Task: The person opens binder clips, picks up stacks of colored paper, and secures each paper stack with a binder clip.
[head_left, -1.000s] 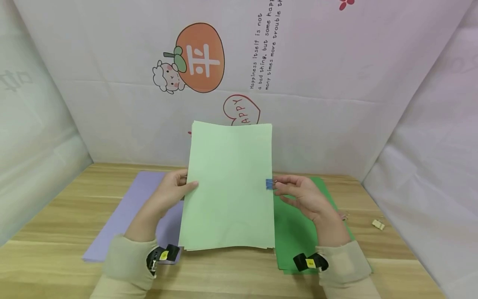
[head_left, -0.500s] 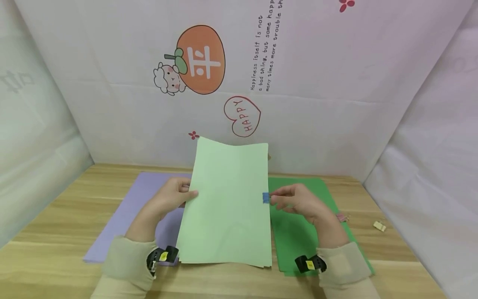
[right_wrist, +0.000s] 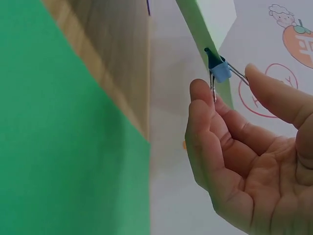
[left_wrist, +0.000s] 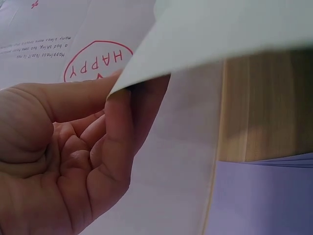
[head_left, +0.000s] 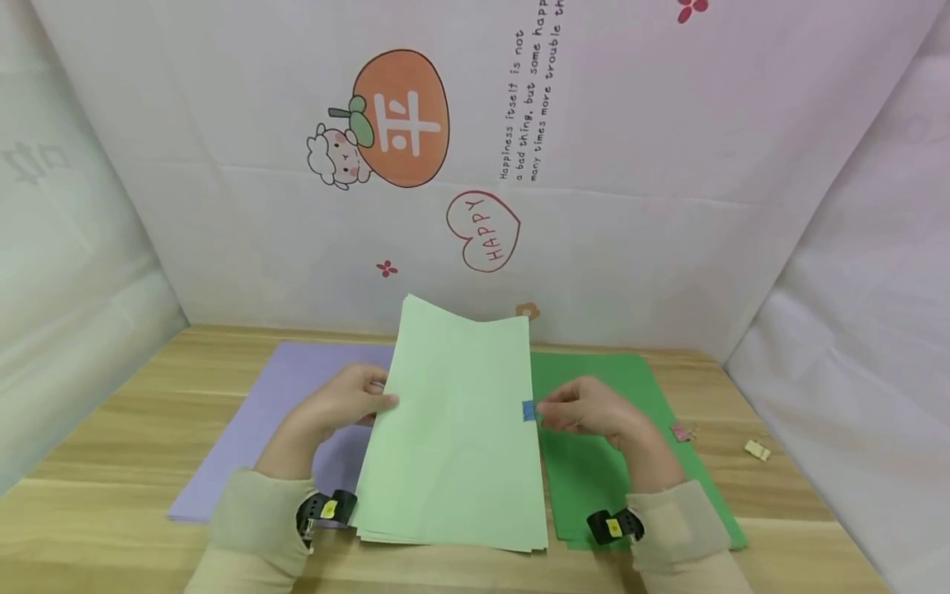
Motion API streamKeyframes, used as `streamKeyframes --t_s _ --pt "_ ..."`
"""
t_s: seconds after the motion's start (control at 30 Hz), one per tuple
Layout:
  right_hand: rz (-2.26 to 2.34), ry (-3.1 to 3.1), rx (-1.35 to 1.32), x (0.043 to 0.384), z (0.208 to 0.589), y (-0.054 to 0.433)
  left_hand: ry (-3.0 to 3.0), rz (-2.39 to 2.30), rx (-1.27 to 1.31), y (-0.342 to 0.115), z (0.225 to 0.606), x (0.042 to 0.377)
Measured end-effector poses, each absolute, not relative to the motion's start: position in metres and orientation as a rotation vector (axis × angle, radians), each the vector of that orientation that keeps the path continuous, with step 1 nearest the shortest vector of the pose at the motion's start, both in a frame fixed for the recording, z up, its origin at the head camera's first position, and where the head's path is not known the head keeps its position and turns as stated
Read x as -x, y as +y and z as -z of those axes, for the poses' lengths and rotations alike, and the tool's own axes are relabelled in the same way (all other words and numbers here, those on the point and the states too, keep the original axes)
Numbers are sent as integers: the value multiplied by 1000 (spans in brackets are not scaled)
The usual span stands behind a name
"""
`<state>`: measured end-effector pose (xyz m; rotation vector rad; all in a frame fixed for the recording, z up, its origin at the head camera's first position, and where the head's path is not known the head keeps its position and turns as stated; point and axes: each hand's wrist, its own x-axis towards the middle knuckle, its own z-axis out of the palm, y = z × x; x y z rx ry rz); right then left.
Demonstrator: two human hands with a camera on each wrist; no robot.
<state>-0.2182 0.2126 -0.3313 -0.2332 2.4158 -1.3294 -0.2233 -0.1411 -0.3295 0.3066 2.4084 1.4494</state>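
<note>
In the head view a stack of light green paper (head_left: 453, 445) is held up at a slant, its top edge curving. My left hand (head_left: 343, 406) grips its left edge, thumb in front and fingers behind. A blue binder clip (head_left: 529, 410) bites the stack's right edge. My right hand (head_left: 594, 412) pinches the clip's wire handles; in the right wrist view the thumb touches one handle and the fingertips the other, with the blue clip body (right_wrist: 221, 72) on the paper edge. The left wrist view shows the paper corner between thumb and fingers of the left hand (left_wrist: 73, 142).
Purple paper (head_left: 237, 445) lies on the wooden table (head_left: 96, 462) at left, partly behind the stack. Green paper (head_left: 601, 495) lies at right, with a pink binder clip (head_left: 679, 432) on its right edge. A pale yellow binder clip (head_left: 757, 450) rests farther right. White printed cloth (head_left: 631, 247) hangs behind.
The light green stack has come down toward the table and leans back more, its top edge now lower. Both hands have moved down with it, the right hand staying at the blue binder clip.
</note>
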Motion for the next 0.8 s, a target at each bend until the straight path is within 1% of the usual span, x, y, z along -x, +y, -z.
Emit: streamKeyframes --t_s 0.27,0.8 --pt "1295 2409 254 222 342 207 2406 -1378 -323 -141 334 221" --pt "1175 2451 200 222 356 196 2438 -1271 -323 -136 347 225"
